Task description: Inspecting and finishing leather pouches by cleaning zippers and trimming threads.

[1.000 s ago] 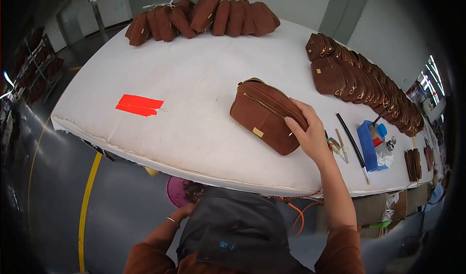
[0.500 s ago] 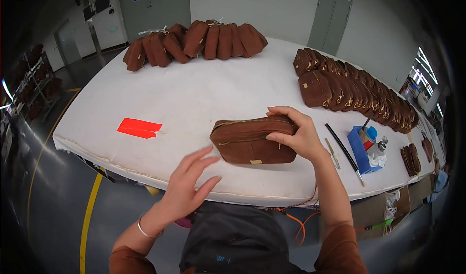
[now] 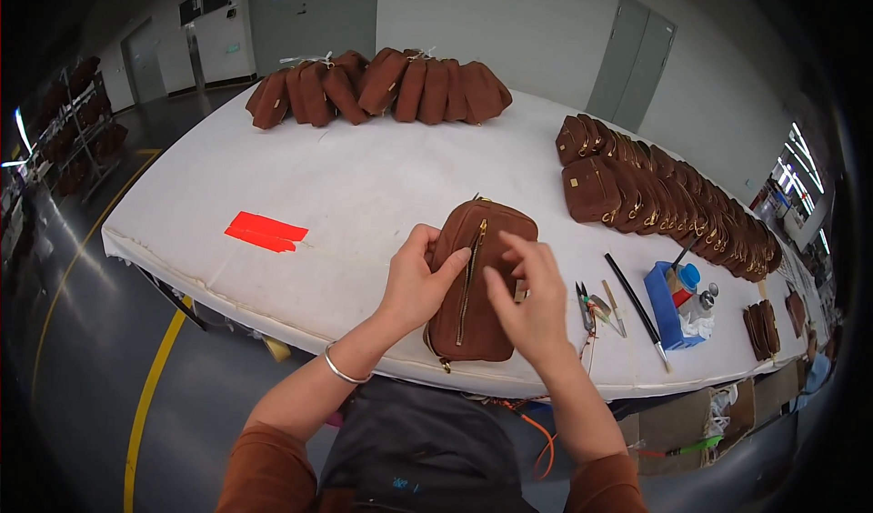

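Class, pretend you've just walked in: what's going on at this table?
A person at a white-covered table is handling a brown zip pouch. The left hand grips its left side, thumb on the front by the zipper. The right hand is open over its right side; whether it touches is unclear. More pouches line the far edge, with others in rows to the right. A brush and a blue tray lie nearer.
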The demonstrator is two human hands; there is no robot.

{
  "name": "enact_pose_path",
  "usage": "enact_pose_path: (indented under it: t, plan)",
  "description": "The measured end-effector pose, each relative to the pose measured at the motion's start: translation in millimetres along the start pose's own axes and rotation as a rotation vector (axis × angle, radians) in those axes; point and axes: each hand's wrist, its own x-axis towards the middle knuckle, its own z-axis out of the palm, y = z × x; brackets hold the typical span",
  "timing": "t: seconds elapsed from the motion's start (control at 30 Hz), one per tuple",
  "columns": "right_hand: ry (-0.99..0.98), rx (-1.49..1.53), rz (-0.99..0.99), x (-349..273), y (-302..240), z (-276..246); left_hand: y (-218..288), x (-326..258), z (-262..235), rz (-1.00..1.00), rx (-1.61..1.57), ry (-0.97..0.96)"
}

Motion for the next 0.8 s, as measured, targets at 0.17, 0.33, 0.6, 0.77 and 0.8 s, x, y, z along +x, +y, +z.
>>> enact_pose_path:
  t: [0.17,0.33,0.6,0.77,0.8]
  plan:
    - [-0.108,-0.113,0.042,-28,16,32,-7,-19,5,-0.086,-0.268,0.023]
    - [-0.301,-0.254,0.083,-24,9,34,-19,-38,-3,-0.160,-0.332,0.039]
    - [-0.260,-0.402,0.059,-19,20,49,-40,-59,-5,-0.183,-0.407,0.061]
    - [-0.169,-0.334,-0.096,-25,28,54,-52,-60,-4,-0.111,-0.245,0.160]
    - [-0.173,-0.335,-0.098,-24,26,53,-49,-60,-4,-0.111,-0.248,0.163]
